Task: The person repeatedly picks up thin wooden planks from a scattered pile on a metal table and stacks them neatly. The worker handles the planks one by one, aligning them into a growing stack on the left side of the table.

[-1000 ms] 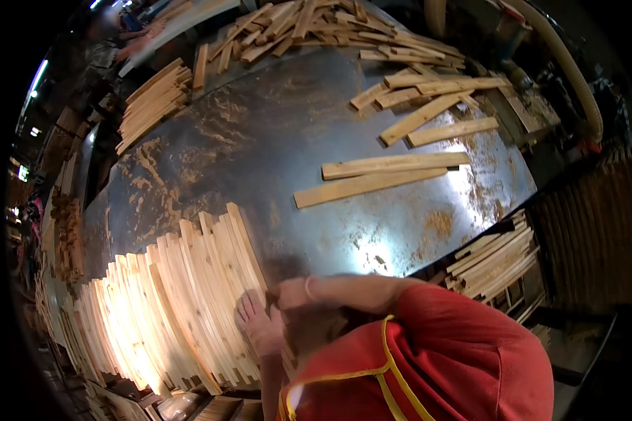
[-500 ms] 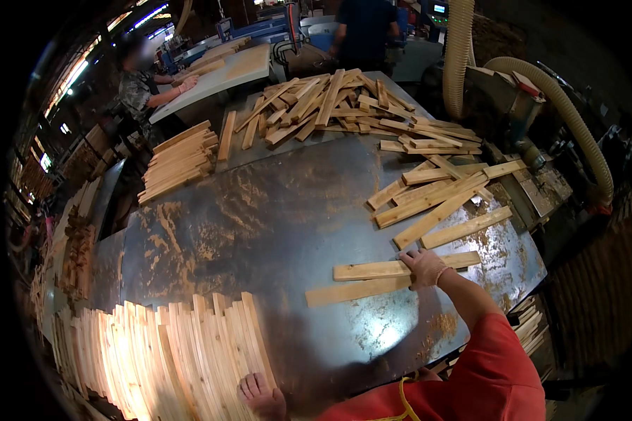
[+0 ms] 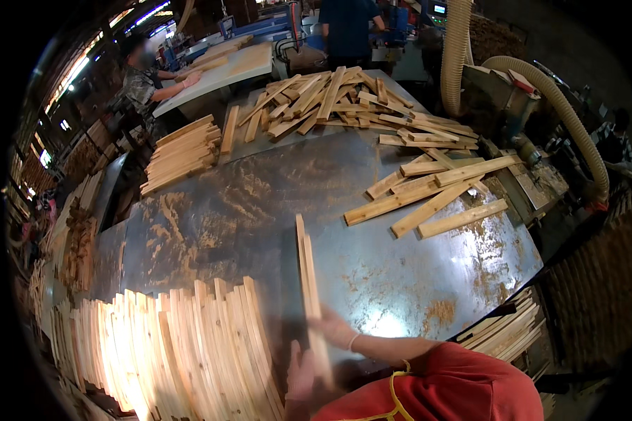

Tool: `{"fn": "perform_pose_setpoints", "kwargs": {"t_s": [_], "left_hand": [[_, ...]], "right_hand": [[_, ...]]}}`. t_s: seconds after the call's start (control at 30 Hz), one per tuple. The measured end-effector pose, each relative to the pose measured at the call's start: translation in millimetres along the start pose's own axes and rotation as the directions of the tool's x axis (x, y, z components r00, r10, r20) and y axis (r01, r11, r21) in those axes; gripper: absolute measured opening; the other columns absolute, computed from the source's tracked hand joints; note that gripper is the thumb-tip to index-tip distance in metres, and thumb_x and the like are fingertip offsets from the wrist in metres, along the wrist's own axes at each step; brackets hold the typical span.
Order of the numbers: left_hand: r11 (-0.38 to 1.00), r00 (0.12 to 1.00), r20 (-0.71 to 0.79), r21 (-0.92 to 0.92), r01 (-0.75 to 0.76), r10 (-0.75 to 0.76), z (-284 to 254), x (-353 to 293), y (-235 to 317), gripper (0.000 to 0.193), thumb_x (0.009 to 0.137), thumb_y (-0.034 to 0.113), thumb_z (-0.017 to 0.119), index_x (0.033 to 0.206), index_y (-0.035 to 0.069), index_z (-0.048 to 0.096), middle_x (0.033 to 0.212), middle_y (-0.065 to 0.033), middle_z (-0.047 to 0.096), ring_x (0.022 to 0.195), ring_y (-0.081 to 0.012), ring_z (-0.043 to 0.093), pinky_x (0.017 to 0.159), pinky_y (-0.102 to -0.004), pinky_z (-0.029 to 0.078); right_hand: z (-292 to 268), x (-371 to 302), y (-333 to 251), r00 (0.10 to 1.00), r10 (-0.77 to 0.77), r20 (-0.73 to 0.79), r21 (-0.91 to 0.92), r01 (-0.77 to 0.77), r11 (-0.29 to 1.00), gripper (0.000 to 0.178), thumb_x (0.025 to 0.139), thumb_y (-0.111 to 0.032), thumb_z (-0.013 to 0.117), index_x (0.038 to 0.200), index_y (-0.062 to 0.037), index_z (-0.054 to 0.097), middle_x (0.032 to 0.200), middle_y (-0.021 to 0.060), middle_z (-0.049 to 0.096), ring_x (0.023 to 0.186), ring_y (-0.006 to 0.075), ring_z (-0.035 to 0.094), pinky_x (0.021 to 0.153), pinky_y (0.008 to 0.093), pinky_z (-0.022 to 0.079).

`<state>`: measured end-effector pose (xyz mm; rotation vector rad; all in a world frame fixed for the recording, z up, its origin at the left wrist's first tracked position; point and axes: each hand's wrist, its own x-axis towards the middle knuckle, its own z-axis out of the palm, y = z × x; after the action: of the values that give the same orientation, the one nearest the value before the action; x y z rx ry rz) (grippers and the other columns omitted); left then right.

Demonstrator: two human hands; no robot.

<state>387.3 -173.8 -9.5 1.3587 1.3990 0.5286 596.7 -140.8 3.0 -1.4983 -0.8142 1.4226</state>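
My right hand (image 3: 333, 330) is closed on a pair of wooden slats (image 3: 307, 270) from their right side. The slats lie side by side, pointing away from me, and their near ends are smeared by motion. Just left of the near ends is my left hand (image 3: 300, 372), fingers stretched out and apart, holding nothing; whether it touches the wood I cannot tell. Left of it, a wide row of slats (image 3: 211, 337) lies packed edge to edge along the table's near side.
The metal table (image 3: 239, 224) carries patches of sawdust. Loose slats (image 3: 428, 189) lie at the right, with a jumbled heap (image 3: 330, 102) at the back and a neat stack (image 3: 181, 156) at the far left. Two people (image 3: 144, 77) (image 3: 347, 31) stand beyond. A ribbed hose (image 3: 569, 105) curves at the right.
My right hand has brought two slats from the right of the table toward the row, turning them lengthwise. My left hand has moved right, off the row. One loose slat at the right has shifted.
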Motion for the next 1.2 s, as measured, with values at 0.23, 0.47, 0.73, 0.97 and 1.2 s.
{"fn": "perform_pose_setpoints", "kwargs": {"t_s": [0.23,0.47,0.73,0.97,1.2], "left_hand": [[0.885,0.983,0.182,0.458,-0.089,0.005,-51,-69,34,0.045,0.098,0.032,0.065,0.13,0.0,0.062,0.136,-0.0288,0.062,0.131,-0.0473,0.057,0.104,-0.0601,0.051],[0.446,0.923,0.032,0.868,-0.216,0.385,-50,-28,26,0.08,0.096,0.039,0.072,0.161,0.0,0.046,0.162,-0.0229,0.048,0.151,-0.0453,0.042,0.128,-0.0577,0.029],[0.307,0.895,-0.079,0.949,-0.067,0.44,-60,11,-43,0.077,0.087,0.04,0.072,0.15,0.0,0.052,0.159,-0.0233,0.047,0.152,-0.0474,0.038,0.128,-0.0621,0.026],[0.189,0.745,-0.025,0.972,-0.137,0.666,-55,22,-12,0.037,0.106,0.033,0.056,0.128,0.005,0.068,0.127,-0.019,0.068,0.117,-0.0435,0.064,0.101,-0.0598,0.053],[0.178,0.662,0.005,0.962,-0.209,0.75,-55,21,-6,0.053,0.113,0.048,0.049,0.134,0.003,0.066,0.128,-0.0221,0.066,0.118,-0.0457,0.062,0.103,-0.0625,0.052]], "right_hand": [[39,30,95,0.986,0.004,0.165,-0.302,0.047,0.952,0.09,0.102,-0.067,0.062,0.153,0.0055,0.045,0.14,0.0341,0.066,0.135,0.0451,0.062,0.114,0.0473,0.048],[93,66,54,0.73,-0.087,0.678,-0.63,0.638,0.442,0.053,0.096,-0.047,0.069,0.122,-0.001,0.074,0.12,0.0304,0.075,0.113,0.043,0.072,0.098,0.0478,0.056],[-181,89,-104,0.988,-0.151,0.016,-0.602,0.13,0.787,0.056,0.096,-0.035,0.074,0.14,-0.0045,0.059,0.117,0.0194,0.078,0.108,0.0413,0.075,0.092,0.0496,0.058],[-390,140,-130,0.947,-0.229,-0.224,-0.971,-0.237,-0.031,0.102,0.078,-0.036,0.093,0.163,-0.0164,0.039,0.16,0.015,0.051,0.147,0.0391,0.05,0.116,0.053,0.044],[-415,191,-128,0.984,-0.045,-0.173,-0.977,-0.177,-0.118,0.066,0.087,-0.053,0.078,0.141,-0.0168,0.068,0.129,0.0127,0.076,0.119,0.0337,0.073,0.101,0.0477,0.056]]}}
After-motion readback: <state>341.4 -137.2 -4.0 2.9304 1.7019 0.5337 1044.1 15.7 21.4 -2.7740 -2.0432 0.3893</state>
